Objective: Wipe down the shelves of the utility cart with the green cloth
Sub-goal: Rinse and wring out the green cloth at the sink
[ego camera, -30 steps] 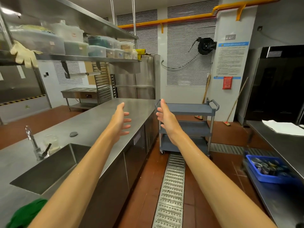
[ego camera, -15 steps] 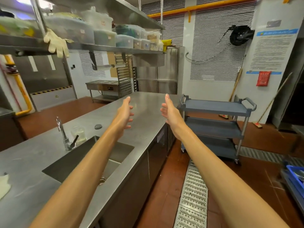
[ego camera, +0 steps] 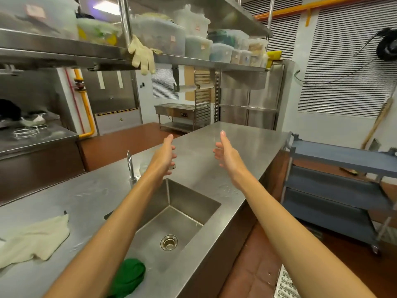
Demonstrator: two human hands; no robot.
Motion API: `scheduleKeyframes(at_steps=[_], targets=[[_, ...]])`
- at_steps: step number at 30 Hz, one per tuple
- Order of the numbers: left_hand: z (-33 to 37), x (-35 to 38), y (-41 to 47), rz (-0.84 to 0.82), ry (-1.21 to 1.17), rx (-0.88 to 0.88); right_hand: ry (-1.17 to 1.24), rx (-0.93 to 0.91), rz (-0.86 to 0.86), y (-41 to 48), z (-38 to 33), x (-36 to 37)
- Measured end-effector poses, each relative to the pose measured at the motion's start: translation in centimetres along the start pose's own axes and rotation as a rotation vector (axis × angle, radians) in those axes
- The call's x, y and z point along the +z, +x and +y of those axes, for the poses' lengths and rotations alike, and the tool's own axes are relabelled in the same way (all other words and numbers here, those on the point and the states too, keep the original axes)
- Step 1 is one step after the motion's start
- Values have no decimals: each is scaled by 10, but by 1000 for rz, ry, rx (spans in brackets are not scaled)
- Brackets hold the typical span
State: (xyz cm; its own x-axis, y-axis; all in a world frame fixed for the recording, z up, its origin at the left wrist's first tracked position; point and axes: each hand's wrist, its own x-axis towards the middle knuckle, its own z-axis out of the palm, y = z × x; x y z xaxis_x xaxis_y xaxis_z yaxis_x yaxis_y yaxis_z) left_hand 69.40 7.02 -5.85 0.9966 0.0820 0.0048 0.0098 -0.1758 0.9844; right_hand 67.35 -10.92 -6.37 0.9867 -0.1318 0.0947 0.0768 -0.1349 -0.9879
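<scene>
- Left hand: held out over the table, past the far end of the sink. Fingers released, loosely bent, holding nothing.
- Right hand: held out at the same height, palm facing the left hand, clear gap between them. Fingers released, thumb up, holding nothing.
- Green cloth: bunched at the near corner of the sink, partly hidden under the left forearm, not touched by either hand.
- Utility cart: blue-grey, three shelves, on the floor just beside the right end of the table, well apart from both hands.
- Pale cloth: lying flat on the table left of the sink.
- Faucet: upright at the left rim of the sink.
- Overhead shelf: lidded plastic containers in a row, pale glove hanging off the front edge.
</scene>
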Motion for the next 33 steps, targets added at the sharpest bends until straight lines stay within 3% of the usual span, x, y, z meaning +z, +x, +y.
scheduleKeyframes(at_steps=[12, 33], targets=[[-33, -77, 55, 174, -10, -126, 29, 8, -205, 66, 16, 96], [-66, -100, 166, 529, 5, -274, 29, 46, -644, 219, 43, 188]])
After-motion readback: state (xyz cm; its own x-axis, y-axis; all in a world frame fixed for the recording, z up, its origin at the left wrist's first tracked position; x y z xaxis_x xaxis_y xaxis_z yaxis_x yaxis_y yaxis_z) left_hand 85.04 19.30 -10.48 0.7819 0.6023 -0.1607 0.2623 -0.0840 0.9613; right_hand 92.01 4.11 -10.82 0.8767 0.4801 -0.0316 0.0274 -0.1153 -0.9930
